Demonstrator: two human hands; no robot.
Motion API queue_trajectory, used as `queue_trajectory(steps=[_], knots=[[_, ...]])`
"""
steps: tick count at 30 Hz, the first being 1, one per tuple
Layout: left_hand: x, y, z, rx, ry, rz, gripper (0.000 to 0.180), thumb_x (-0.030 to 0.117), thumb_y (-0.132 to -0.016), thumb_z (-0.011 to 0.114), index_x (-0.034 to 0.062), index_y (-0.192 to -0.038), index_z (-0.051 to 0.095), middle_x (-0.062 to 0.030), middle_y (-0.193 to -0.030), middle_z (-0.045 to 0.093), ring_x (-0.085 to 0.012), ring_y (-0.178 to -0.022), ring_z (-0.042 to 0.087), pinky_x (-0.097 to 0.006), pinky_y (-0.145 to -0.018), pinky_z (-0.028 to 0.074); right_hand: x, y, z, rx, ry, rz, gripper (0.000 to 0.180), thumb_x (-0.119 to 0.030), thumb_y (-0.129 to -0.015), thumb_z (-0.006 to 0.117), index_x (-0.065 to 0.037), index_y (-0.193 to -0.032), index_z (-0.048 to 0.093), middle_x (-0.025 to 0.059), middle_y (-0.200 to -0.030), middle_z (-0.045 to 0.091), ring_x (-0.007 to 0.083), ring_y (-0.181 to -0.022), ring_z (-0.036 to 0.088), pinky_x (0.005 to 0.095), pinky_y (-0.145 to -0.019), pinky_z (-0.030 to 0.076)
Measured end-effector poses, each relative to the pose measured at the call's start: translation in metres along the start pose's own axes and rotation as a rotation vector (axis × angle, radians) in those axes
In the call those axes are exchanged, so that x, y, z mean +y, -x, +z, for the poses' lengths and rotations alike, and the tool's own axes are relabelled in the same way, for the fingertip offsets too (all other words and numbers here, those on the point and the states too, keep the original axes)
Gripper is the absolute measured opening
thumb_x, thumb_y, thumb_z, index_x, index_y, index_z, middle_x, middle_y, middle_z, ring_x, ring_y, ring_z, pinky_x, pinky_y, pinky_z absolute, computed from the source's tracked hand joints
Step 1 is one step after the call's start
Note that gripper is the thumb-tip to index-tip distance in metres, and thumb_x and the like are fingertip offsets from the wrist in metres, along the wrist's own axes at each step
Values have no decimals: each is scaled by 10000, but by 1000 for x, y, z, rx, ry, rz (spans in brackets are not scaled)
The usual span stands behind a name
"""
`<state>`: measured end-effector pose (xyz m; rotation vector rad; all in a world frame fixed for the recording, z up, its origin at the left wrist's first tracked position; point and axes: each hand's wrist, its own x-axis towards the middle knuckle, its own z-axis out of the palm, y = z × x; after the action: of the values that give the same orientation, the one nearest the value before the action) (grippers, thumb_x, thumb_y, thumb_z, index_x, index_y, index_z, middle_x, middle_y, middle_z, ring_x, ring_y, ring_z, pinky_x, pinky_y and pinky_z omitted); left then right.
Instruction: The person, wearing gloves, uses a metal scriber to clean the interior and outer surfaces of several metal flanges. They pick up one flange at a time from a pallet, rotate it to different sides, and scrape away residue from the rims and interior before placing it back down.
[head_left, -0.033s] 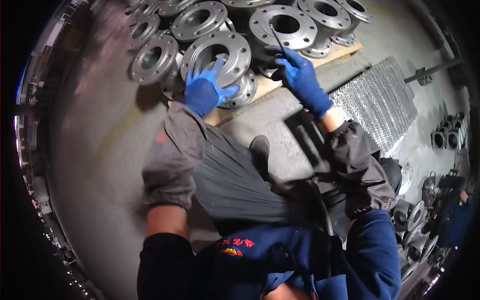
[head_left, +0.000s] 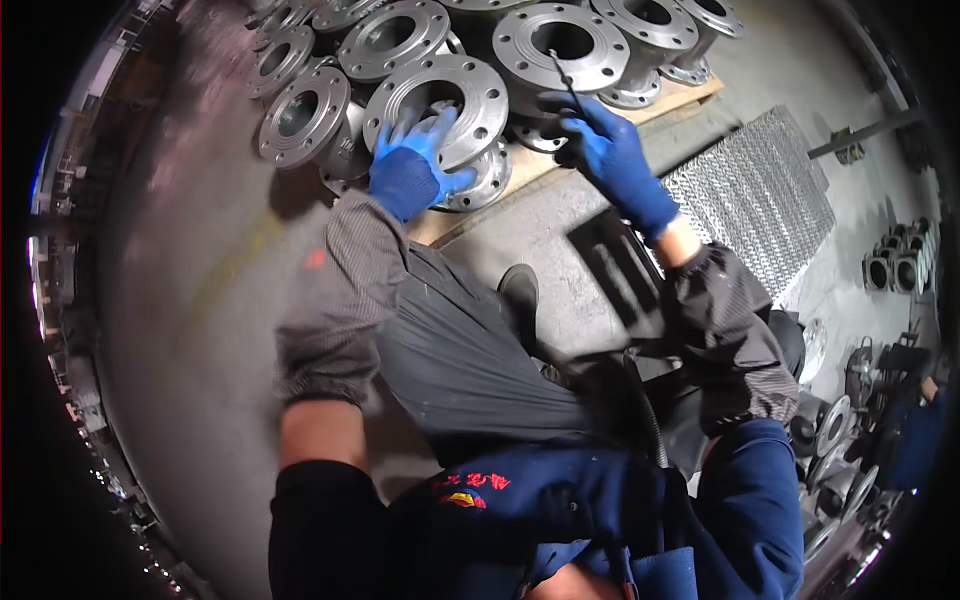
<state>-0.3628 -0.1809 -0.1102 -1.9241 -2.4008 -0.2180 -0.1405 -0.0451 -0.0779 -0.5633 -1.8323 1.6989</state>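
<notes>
My left hand (head_left: 408, 175), in a blue glove, lies with fingers spread over the near edge of a grey metal flanged pipe fitting (head_left: 484, 98). Its fingertips reach toward the round bore, and the thumb points right, in front of the lower flange (head_left: 490, 178). In my right hand (head_left: 612, 160), also gloved in blue, is a thin dark rod-like tool (head_left: 565, 78) with a paler tip. The tip shows against the bore of another flanged fitting (head_left: 512, 42) to the right. The tool's exact kind cannot be made out.
More flanged fittings (head_left: 300, 115) crowd the wooden pallet (head_left: 540, 178) in front of me. A silvery ridged sheet (head_left: 750, 195) lies on the floor to the right. Farther right are stacked fittings (head_left: 905, 262) and a person in dark blue (head_left: 912, 430).
My right hand has shifted slightly right and down with the rod-like tool, whose tip moved a little right. My left hand stays at the same fitting, fingers still spread.
</notes>
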Motion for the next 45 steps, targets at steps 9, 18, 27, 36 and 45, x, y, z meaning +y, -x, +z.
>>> queue_trajectory(steps=[9, 18, 27, 36, 45], knots=[[-9, -33, -13, -294, -228, 27, 923, 518, -720, 649, 16, -1401, 281, -224, -998, 628, -361, -933, 608, -400, -832, 482, -25, 160, -90, 218, 44, 355, 296, -174, -938, 461, -27, -1168, 575, 83, -964, 636, 139, -837, 607, 254, -665, 500], [-31, -112, 46, 123, -681, 862, 261, 161, -790, 534, 87, -1029, 608, -232, -1214, 543, -382, -1118, 514, -484, -928, 418, -51, 215, -132, 386, 142, 210, 283, -108, -927, 450, -10, -1166, 567, 62, -1070, 610, 146, -920, 616, 257, -725, 498], [-84, -161, 140, 279, -667, 767, 297, 185, -838, 513, 34, -1070, 621, -209, -1237, 524, -369, -1114, 507, -471, -886, 445, -69, 289, -139, 860, -176, 379, 293, -162, -933, 442, -17, -1149, 576, 63, -816, 627, 81, -556, 568, 200, -543, 468], [-25, -158, 130, -81, -348, 347, 328, 308, -871, 485, 63, -1025, 639, -139, -1080, 563, -282, -947, 524, -402, -772, 437, -65, 358, -134, 1168, -267, 313, 279, -198, -904, 441, -13, -1052, 588, 149, -806, 675, 155, -544, 634, 214, -420, 415], [91, -156, 102, -427, 791, -136, 400, 432, -904, 457, 93, -981, 656, -69, -922, 601, -195, -780, 541, -333, -658, 429, -88, 427, -175, 1210, -228, 117, 394, -299, -915, 415, -20, -1146, 568, 149, -915, 678, 132, -648, 632, 220, -505, 443]])
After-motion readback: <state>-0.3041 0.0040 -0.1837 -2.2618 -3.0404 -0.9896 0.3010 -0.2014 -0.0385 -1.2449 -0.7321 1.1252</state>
